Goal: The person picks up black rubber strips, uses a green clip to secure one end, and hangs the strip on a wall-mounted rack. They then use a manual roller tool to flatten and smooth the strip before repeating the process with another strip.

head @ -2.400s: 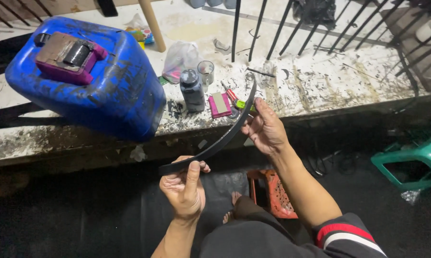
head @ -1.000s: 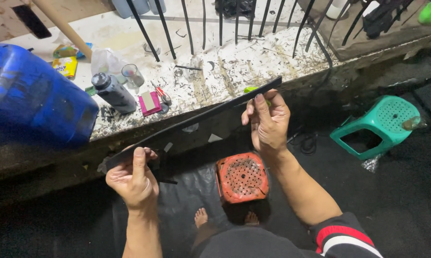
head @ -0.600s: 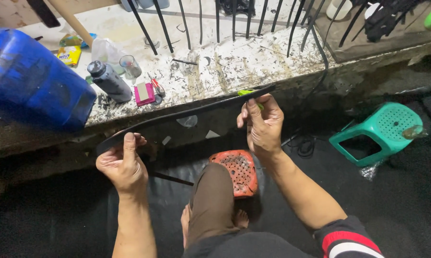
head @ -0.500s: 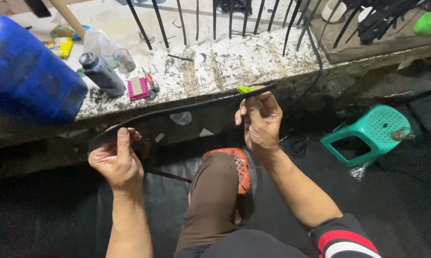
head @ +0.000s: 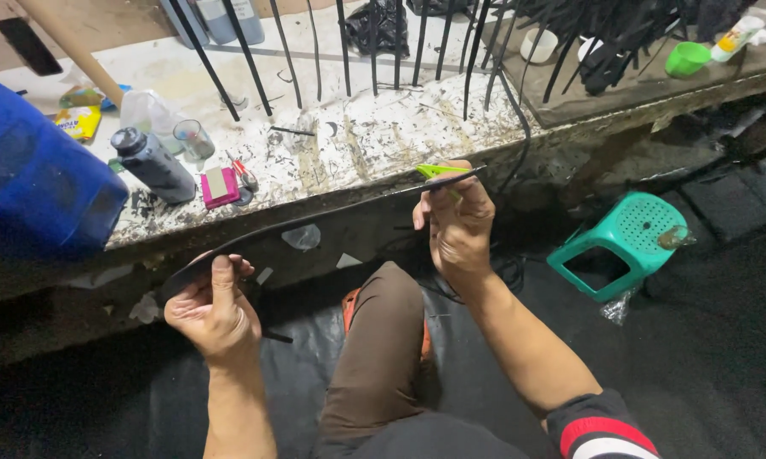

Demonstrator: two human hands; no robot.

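Observation:
A long, thin black strip [head: 315, 223], slightly bowed, stretches between my two hands in front of a worn workbench. My left hand [head: 214, 308] grips its wider left end with thumb on top. My right hand [head: 457, 223] pinches the narrow right end, together with a small green blade-like piece [head: 438, 171] that sticks out to the left of my fingers. My knee in brown trousers [head: 385, 340] rises between my arms.
The stained bench [head: 374, 136] carries a blue jerrycan [head: 34, 178], a dark bottle [head: 152, 163], a glass [head: 193, 138], a pink block [head: 220, 187] and leaning black strips [head: 374, 42]. A green plastic stool [head: 625, 245] stands on the dark floor at right.
The view swung down and right. My hands kept hold of the strip and lowered it. My knee came up between my arms, covering the red stool below.

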